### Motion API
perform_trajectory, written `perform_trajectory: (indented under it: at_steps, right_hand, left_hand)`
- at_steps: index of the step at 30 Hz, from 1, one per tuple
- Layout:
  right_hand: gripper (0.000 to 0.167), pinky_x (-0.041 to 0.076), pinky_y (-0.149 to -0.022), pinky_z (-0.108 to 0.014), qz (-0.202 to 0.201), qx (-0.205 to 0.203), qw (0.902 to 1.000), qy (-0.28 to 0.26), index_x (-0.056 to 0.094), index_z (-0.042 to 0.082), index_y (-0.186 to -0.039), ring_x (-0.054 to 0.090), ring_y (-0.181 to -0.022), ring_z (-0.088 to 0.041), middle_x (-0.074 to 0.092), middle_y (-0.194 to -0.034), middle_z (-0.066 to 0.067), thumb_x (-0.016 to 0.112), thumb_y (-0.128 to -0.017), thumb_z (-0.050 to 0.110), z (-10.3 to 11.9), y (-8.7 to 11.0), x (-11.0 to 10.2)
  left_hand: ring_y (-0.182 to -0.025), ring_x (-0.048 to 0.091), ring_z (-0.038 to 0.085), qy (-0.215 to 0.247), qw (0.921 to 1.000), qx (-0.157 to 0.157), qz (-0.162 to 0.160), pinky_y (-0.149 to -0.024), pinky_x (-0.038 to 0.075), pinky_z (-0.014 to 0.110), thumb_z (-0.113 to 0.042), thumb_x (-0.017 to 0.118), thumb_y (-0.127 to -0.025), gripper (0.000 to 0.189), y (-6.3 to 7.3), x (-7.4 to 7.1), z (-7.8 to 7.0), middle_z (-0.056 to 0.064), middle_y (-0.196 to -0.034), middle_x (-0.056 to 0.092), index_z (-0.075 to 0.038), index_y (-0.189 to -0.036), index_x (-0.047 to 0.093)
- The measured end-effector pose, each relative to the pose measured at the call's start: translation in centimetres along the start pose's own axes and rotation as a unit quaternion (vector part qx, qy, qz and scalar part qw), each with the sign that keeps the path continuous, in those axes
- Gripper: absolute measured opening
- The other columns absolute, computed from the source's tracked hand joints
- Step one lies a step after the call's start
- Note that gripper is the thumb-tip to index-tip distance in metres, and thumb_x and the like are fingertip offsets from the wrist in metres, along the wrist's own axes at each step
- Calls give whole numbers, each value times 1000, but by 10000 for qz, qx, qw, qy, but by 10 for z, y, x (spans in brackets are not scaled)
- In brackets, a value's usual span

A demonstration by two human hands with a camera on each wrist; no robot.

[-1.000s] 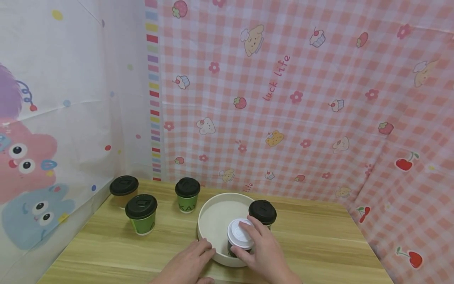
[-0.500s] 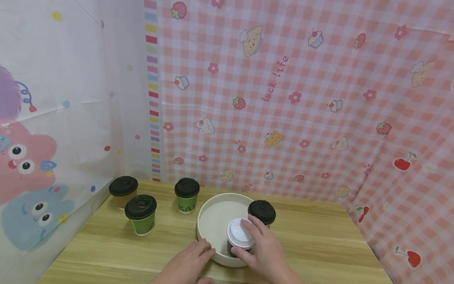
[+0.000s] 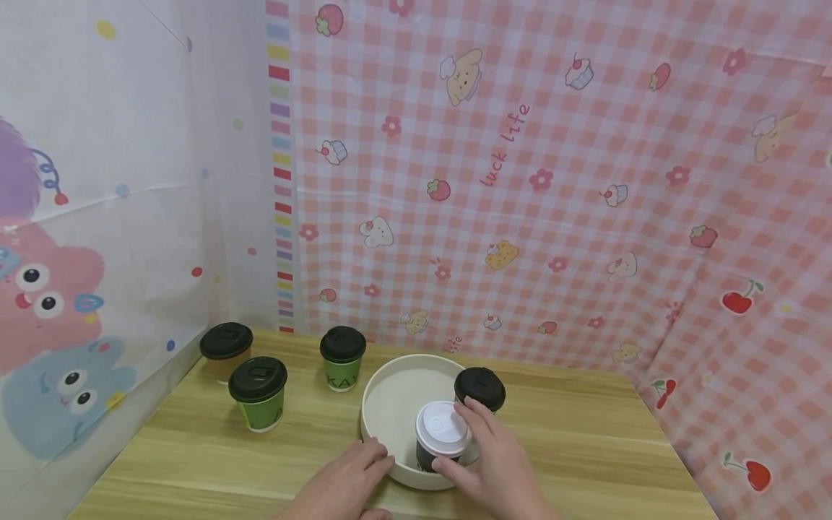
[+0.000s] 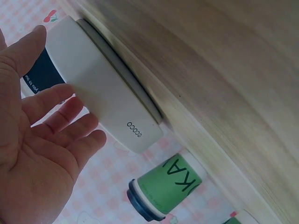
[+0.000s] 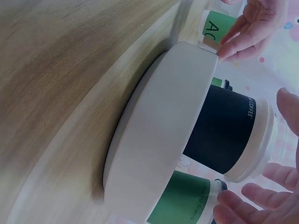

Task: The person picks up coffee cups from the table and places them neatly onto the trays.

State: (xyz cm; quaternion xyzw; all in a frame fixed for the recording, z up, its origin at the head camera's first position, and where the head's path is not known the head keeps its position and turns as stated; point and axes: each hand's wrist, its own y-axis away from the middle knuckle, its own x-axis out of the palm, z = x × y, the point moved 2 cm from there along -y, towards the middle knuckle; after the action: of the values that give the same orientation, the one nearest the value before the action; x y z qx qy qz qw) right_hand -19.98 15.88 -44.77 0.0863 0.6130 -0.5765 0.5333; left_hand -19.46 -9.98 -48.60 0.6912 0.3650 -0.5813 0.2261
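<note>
A dark paper coffee cup [image 3: 437, 459] with a white lid [image 3: 442, 426] stands upright inside a round cream tray [image 3: 367, 404], near its front right. My right hand [image 3: 497, 462] is spread beside this cup; in the right wrist view its fingers [image 5: 261, 195] are apart from the lid. My left hand [image 3: 344, 477] touches the tray's front left rim with relaxed fingers [image 4: 84, 126]. Just behind the right hand is a black-lidded green cup [image 3: 479, 388], partly hidden; the right wrist view shows it outside the tray wall.
Two green cups with black lids, one at the left [image 3: 258, 393] and one behind the tray's left side [image 3: 342, 357], stand on the wooden table [image 3: 585, 433]. A brown cup [image 3: 226, 350] with a black lid is at the far left. Patterned cloth [image 3: 520, 217] hangs behind.
My right hand's fingers have moved off the white-lidded cup, slightly to the right. The cup stays in place in the tray, and my left hand has not visibly moved.
</note>
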Motion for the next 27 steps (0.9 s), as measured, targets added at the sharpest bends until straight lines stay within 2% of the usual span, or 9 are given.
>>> perform_trajectory:
  at_steps: [7,11,13,16,19,22,24,26,27]
  right_hand:
    - [87,61,-98,-54,106,269,9996,33,62,8,-146,68,-129,-35,65,-149,-13,93,-78,54,-4,7,-7]
    - [90,60,-101,-55,214,489,9986,44,62,7,-146,68,-130,-36,66,-148,-14,96,-75,49,-7,11,-10]
    - [85,60,-101,-55,223,559,9982,78,62,6,-145,69,-127,-36,68,-145,-16,95,-76,45,-9,14,-13]
    - [65,60,-100,-55,71,553,9983,152,66,5,-139,71,-124,-35,72,-137,-16,89,-86,35,-11,20,-17]
    - [41,61,-95,-50,-306,235,9986,359,74,7,-126,73,-117,-30,77,-126,-10,85,-89,21,-15,28,-18]
    - [26,60,-90,-41,-604,-445,9950,662,80,12,-112,74,-106,-21,79,-114,-3,85,-86,16,-21,35,-14]
    - [18,60,-88,-34,-616,-964,9896,869,81,14,-108,74,-102,-17,78,-111,0,82,-90,20,-25,40,-9]
    - [18,59,-88,-30,-476,-1351,9843,1031,81,16,-109,74,-101,-14,78,-111,2,80,-93,24,-28,44,-2]
    - [18,60,-87,-29,-445,-1500,9815,1103,81,17,-110,74,-101,-13,77,-112,3,73,-100,30,-29,45,2]
  left_hand:
    - [-123,60,16,92,9998,-105,115,-113,54,40,-56,79,-92,65,0,0,0,-2,-135,58,-15,-142,66]
    - [-123,60,16,80,9998,-142,139,-112,54,40,-56,79,-92,66,-1,0,-1,-2,-135,59,-15,-142,66]
    - [-122,60,16,73,9997,-149,159,-112,55,40,-56,79,-92,65,-1,0,-1,-2,-135,59,-16,-142,66]
    - [-122,60,15,77,9997,-135,168,-112,55,40,-56,78,-93,65,-1,0,0,-2,-135,59,-16,-142,66]
    - [-122,60,15,69,9998,-106,147,-112,54,40,-57,78,-93,66,-1,0,0,-2,-135,59,-15,-142,66]
    - [-121,60,16,44,9999,-93,113,-111,55,39,-57,78,-92,66,-1,0,0,-2,-135,59,-15,-141,66]
    - [-122,60,16,52,9999,-106,124,-112,55,39,-57,78,-92,66,-1,0,0,-2,-135,59,-15,-141,66]
    - [-122,60,16,60,9998,-111,130,-112,55,39,-57,78,-92,66,-1,0,0,-2,-135,59,-15,-142,66]
    - [-122,60,16,64,9998,-119,145,-112,55,40,-58,78,-92,67,-1,0,0,-2,-135,58,-15,-142,66]
